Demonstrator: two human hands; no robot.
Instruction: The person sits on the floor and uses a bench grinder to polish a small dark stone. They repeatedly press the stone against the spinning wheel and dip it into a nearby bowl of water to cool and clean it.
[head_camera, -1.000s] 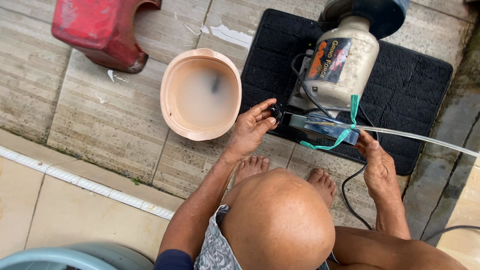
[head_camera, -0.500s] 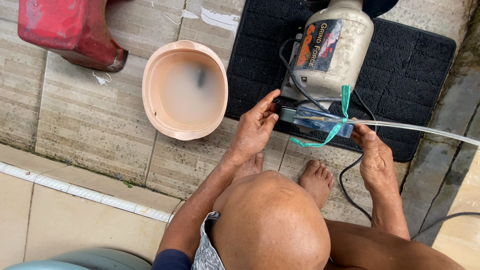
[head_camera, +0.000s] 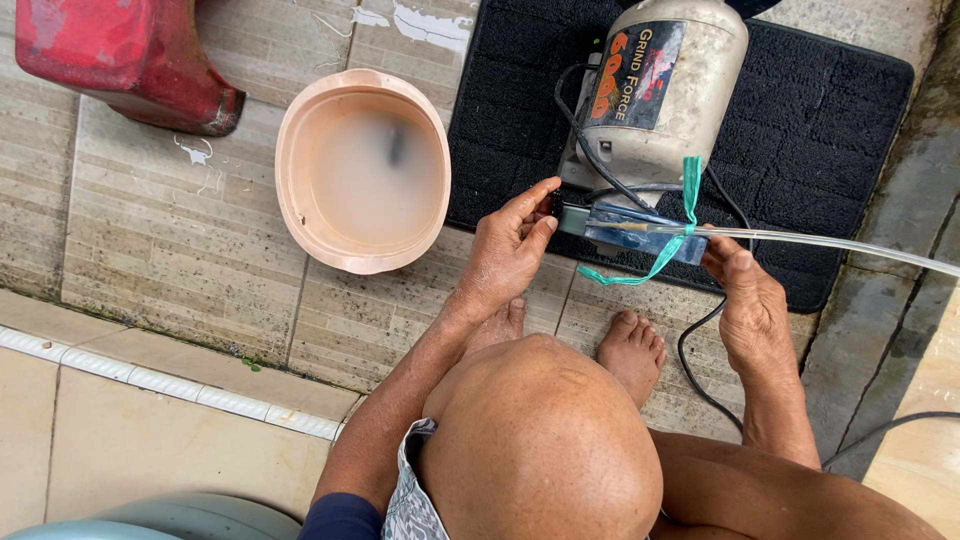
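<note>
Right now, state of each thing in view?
Basin: upright, holds cloudy water.
Grinder: lying on black mat, cord attached.
Blue bar: held at both ends, tube tied on with green strip.
Left hand: pinching bar end.
Right hand: at bar's other end.
Red stool: standing on tiles.

Grinder motor (head_camera: 665, 95): dull, grimy cream housing, apparently painted metal, with a glossy printed label; at its 6 o'clock a blue plastic-looking block (head_camera: 640, 228) tied with smooth green ribbon (head_camera: 672, 245) and crossed by a clear, glossy plastic tube (head_camera: 840, 245). Mat (head_camera: 820, 130): black, matt, coarse ribbed weave. Basin (head_camera: 362, 170), at the motor's 9 o'clock: smooth peach plastic holding cloudy water, on rough, stained grooved tiles (head_camera: 150, 230).
</note>
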